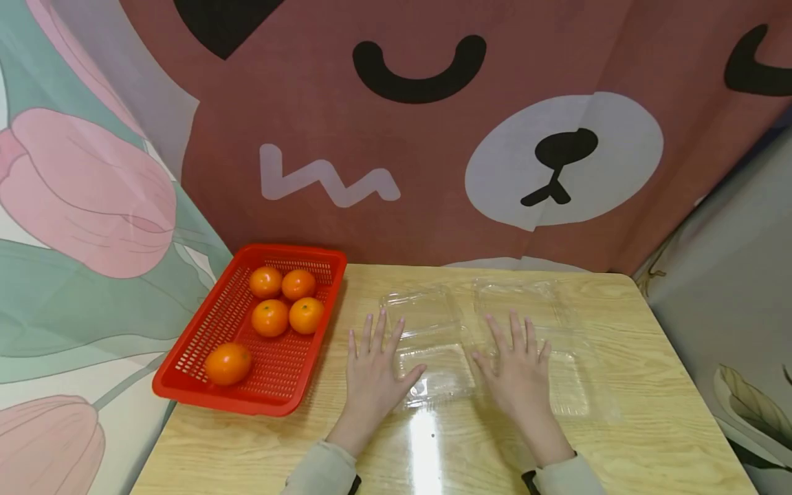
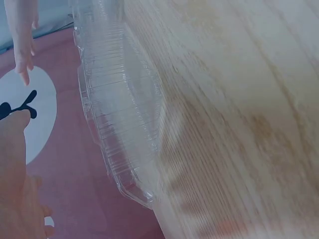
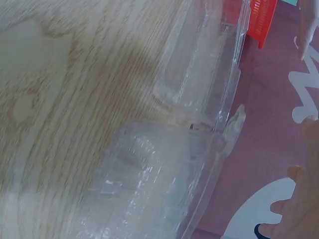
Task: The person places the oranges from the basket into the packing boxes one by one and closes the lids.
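My left hand [image 1: 374,375] is held with fingers spread at the left edge of a clear plastic clamshell box [image 1: 439,371], which lies opened out on the table. With spread fingers too, my right hand [image 1: 520,378] overlaps a second opened clear clamshell box [image 1: 570,385] in the head view. Neither hand grips anything. From the left wrist, the ridged wall of a clear box [image 2: 119,104] shows beside the hand [image 2: 17,184]. The right wrist view has both boxes side by side, with the right hand [image 3: 299,199] at its edge.
Left of the boxes stands a red plastic basket [image 1: 262,407] holding several oranges [image 1: 269,317]. Beneath everything is a light wood-grain table [image 1: 643,357]. A curtain [image 1: 297,103] with a bear print hangs along its back edge; a flower-printed cloth [image 1: 93,199] hangs at left.
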Demonstrator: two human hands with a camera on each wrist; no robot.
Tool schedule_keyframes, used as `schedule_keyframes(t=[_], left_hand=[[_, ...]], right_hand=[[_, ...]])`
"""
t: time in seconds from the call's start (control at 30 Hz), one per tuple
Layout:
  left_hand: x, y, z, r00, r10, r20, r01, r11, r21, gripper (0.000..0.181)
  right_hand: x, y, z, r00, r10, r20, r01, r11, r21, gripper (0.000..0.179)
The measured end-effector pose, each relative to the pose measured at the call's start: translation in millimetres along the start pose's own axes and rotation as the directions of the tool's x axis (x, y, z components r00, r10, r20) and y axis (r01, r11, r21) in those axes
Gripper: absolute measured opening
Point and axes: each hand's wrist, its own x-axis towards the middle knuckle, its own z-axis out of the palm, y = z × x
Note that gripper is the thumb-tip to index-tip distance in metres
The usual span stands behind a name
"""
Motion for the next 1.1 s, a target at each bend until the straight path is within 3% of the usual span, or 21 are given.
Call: schedule_keyframes(t=[0.37, 0.63, 0.73, 0.9, 1.1], left_hand=[[-2.2, -0.4, -0.9, 1.0, -0.004, 0.025, 0.004, 1.0, 0.017, 0.091], [-3.5, -1.7, -1.3, 0.999, -0.004, 0.032, 0.003, 1.0, 0.021, 0.089], [-4.2, -2.8, 0.1, 1.0, -0.003, 0.026, 0.003, 1.0, -0.002, 0.088], [-5.8, -4.5, 1.7, 1.0, -0.018, 0.021, 0.02, 0.992, -0.123, 0.085], [-7.7, -8.0, 1.9, 0.999, -0.041, 0.025, 0.045, 0.977, -0.21, 0.082]], right_hand=[[-9.3, 18, -4, 0.999, 0.031, -0.036, -0.03, 0.999, 0.011, 0.071], [-19.4, 38, -6, 0.991, 0.017, -0.131, -0.012, 0.999, 0.038, 0.073], [-24.3, 46, -8, 0.987, 0.007, -0.161, 0.004, 0.998, 0.065, 0.071], [-32.3, 59, -9, 0.974, -0.003, -0.225, 0.039, 0.987, 0.155, 0.068], [-39.3, 72, -11, 0.964, 0.044, -0.261, 0.024, 0.968, 0.252, 0.065]])
